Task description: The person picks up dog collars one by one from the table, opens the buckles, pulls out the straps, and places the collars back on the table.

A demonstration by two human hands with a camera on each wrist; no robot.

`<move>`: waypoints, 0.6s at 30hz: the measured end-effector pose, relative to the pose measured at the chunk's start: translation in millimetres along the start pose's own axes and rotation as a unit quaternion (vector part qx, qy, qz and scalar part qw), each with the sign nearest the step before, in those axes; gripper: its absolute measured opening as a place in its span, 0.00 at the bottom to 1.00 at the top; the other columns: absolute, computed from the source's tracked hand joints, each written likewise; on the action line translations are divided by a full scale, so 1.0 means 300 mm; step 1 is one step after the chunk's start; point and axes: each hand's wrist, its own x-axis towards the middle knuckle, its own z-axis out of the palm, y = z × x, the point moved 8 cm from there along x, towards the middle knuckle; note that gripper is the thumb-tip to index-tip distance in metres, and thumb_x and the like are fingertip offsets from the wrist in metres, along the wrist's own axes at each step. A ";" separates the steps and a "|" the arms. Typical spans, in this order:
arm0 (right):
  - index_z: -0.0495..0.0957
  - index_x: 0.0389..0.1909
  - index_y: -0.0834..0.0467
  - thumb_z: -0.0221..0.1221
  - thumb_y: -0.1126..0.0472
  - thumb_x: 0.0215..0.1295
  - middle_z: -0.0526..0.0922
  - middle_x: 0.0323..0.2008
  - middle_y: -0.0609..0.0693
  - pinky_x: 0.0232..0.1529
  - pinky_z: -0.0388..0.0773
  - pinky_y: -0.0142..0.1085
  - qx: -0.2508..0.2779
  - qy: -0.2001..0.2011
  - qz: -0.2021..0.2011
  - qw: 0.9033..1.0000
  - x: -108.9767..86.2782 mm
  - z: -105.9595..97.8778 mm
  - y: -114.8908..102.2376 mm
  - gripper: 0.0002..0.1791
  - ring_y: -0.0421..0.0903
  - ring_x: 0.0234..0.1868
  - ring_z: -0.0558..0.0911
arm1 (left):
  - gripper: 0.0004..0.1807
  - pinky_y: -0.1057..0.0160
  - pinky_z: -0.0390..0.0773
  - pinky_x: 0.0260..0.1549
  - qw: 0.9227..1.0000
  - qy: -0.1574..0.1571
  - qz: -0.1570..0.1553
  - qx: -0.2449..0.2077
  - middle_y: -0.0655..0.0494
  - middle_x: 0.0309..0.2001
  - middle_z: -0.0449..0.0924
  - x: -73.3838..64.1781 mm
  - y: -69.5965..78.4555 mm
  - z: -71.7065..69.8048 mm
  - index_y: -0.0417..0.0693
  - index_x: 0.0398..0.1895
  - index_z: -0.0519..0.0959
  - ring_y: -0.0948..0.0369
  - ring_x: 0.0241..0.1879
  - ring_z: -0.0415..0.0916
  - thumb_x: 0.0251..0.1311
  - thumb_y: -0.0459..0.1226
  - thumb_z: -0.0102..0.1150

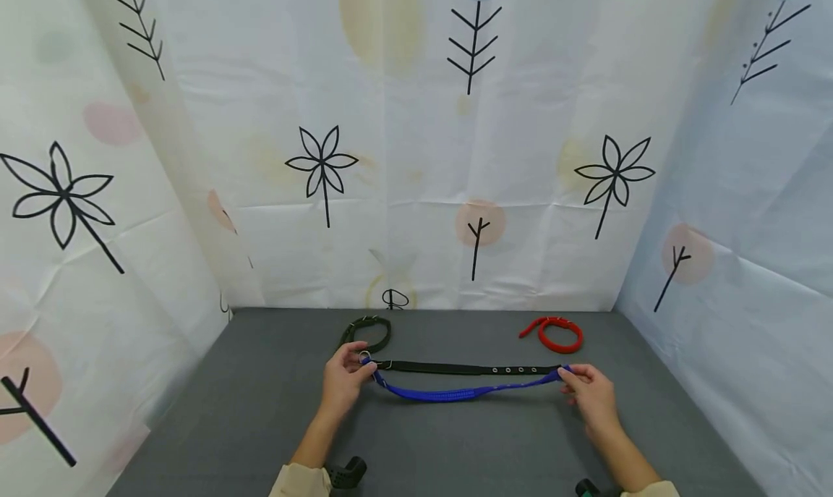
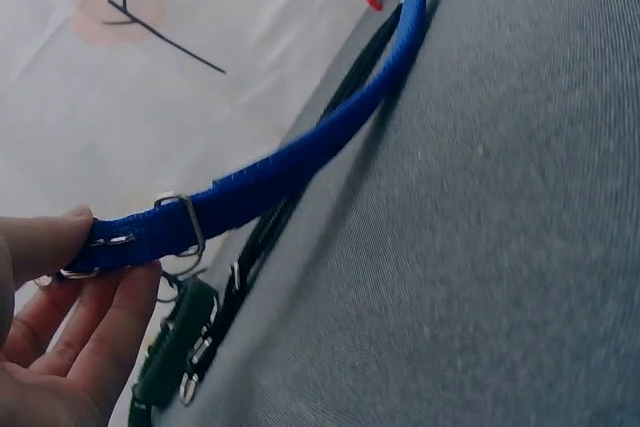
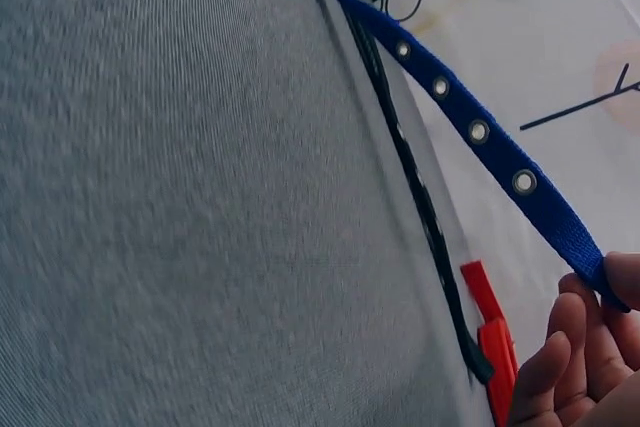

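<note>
A blue collar (image 1: 442, 395) with a metal buckle and eyelets hangs in a shallow sag between my two hands. At its buckle end my left hand (image 1: 343, 380) pinches it between thumb and fingers; a metal frame (image 2: 190, 225) shows on the strap there. My right hand (image 1: 594, 397) pinches the other tip, past a row of eyelets (image 3: 479, 131). Just behind it, a black collar (image 1: 436, 368) lies stretched out straight on the grey table, its buckle end near my left fingers.
On the grey table (image 1: 455, 446), a dark green collar (image 1: 348, 333) lies coiled at the back left, just behind my left hand. Coiled at the back right is a red collar (image 1: 553, 322). White printed cloth (image 1: 416, 251) closes off the back and both sides.
</note>
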 end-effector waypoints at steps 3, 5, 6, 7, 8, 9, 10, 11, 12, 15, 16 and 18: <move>0.76 0.39 0.66 0.61 0.60 0.66 0.84 0.29 0.48 0.26 0.76 0.37 -0.047 -0.006 0.011 0.999 0.015 -0.016 0.024 0.11 0.44 0.28 0.81 | 0.20 0.54 0.82 0.30 0.999 0.019 -0.032 -0.001 0.44 0.33 0.75 0.008 -0.043 -0.014 0.34 0.50 0.76 0.58 0.29 0.79 0.52 0.21 0.66; 0.77 0.38 0.66 0.61 0.60 0.66 0.85 0.29 0.50 0.26 0.74 0.37 -0.071 -0.014 0.014 0.997 0.025 -0.024 0.037 0.11 0.45 0.29 0.80 | 0.20 0.54 0.82 0.29 0.999 0.031 -0.044 0.007 0.45 0.31 0.73 0.009 -0.061 -0.022 0.31 0.49 0.75 0.58 0.27 0.79 0.51 0.20 0.66; 0.77 0.37 0.66 0.61 0.59 0.66 0.84 0.28 0.50 0.25 0.74 0.38 -0.082 -0.018 0.015 0.996 0.030 -0.027 0.041 0.11 0.45 0.29 0.79 | 0.20 0.54 0.82 0.28 0.998 0.037 -0.048 0.015 0.46 0.30 0.72 0.010 -0.069 -0.027 0.30 0.49 0.75 0.58 0.26 0.78 0.51 0.20 0.66; 0.78 0.36 0.66 0.62 0.59 0.65 0.84 0.28 0.50 0.25 0.73 0.38 -0.092 -0.022 0.017 0.995 0.034 -0.029 0.045 0.11 0.45 0.28 0.78 | 0.20 0.55 0.82 0.27 0.997 0.043 -0.051 0.025 0.47 0.29 0.72 0.011 -0.075 -0.030 0.29 0.48 0.75 0.58 0.25 0.77 0.50 0.20 0.66; 0.79 0.34 0.65 0.62 0.59 0.64 0.83 0.27 0.49 0.25 0.72 0.37 -0.100 -0.028 0.017 0.994 0.038 -0.029 0.048 0.11 0.45 0.28 0.77 | 0.19 0.57 0.82 0.26 0.996 0.050 -0.049 0.051 0.48 0.28 0.71 0.012 -0.077 -0.036 0.30 0.47 0.76 0.59 0.24 0.76 0.50 0.21 0.67; 0.79 0.33 0.65 0.62 0.60 0.63 0.82 0.26 0.48 0.25 0.72 0.37 -0.109 -0.033 0.013 0.993 0.043 -0.029 0.047 0.11 0.44 0.27 0.76 | 0.19 0.58 0.81 0.25 0.994 0.057 -0.047 0.080 0.49 0.27 0.72 0.014 -0.079 -0.042 0.31 0.46 0.76 0.60 0.24 0.75 0.50 0.23 0.68; 0.79 0.32 0.65 0.63 0.60 0.62 0.81 0.25 0.47 0.25 0.71 0.37 -0.117 -0.040 0.009 0.992 0.047 -0.027 0.045 0.10 0.44 0.27 0.75 | 0.18 0.60 0.80 0.25 0.990 0.066 -0.047 0.116 0.51 0.26 0.72 0.016 -0.081 -0.049 0.33 0.45 0.77 0.61 0.23 0.74 0.50 0.25 0.70; 0.80 0.30 0.65 0.63 0.60 0.62 0.79 0.24 0.46 0.25 0.71 0.37 -0.127 -0.047 0.003 0.991 0.050 -0.025 0.043 0.10 0.44 0.26 0.74 | 0.17 0.61 0.77 0.25 0.985 0.074 -0.046 0.152 0.53 0.25 0.73 0.017 -0.080 -0.054 0.36 0.44 0.78 0.61 0.23 0.72 0.49 0.27 0.71; 0.80 0.29 0.65 0.64 0.61 0.61 0.78 0.24 0.46 0.25 0.70 0.37 -0.139 -0.052 0.000 0.989 0.053 -0.022 0.042 0.10 0.44 0.26 0.73 | 0.17 0.62 0.74 0.25 0.978 0.081 -0.046 0.186 0.55 0.24 0.73 0.020 -0.082 -0.060 0.39 0.43 0.79 0.61 0.23 0.71 0.49 0.29 0.72; 0.80 0.27 0.65 0.64 0.61 0.61 0.76 0.25 0.47 0.28 0.68 0.38 -0.181 -0.068 -0.018 0.981 0.058 -0.012 0.031 0.10 0.45 0.26 0.71 | 0.16 0.60 0.66 0.27 0.959 0.094 -0.047 0.262 0.58 0.24 0.75 0.027 -0.086 -0.069 0.44 0.41 0.80 0.60 0.24 0.69 0.49 0.34 0.74; 0.79 0.27 0.65 0.64 0.61 0.61 0.76 0.25 0.48 0.28 0.67 0.38 -0.197 -0.071 -0.024 0.978 0.060 -0.009 0.028 0.11 0.46 0.26 0.71 | 0.16 0.59 0.66 0.27 0.956 0.095 -0.048 0.275 0.58 0.24 0.76 0.030 -0.087 -0.069 0.45 0.40 0.80 0.60 0.24 0.70 0.48 0.35 0.74; 0.79 0.26 0.64 0.63 0.60 0.61 0.76 0.25 0.49 0.28 0.66 0.39 -0.227 -0.077 -0.035 0.970 0.063 -0.004 0.023 0.11 0.47 0.27 0.70 | 0.16 0.57 0.66 0.27 0.950 0.091 -0.047 0.294 0.58 0.24 0.76 0.035 -0.092 -0.065 0.45 0.40 0.80 0.59 0.23 0.70 0.48 0.35 0.74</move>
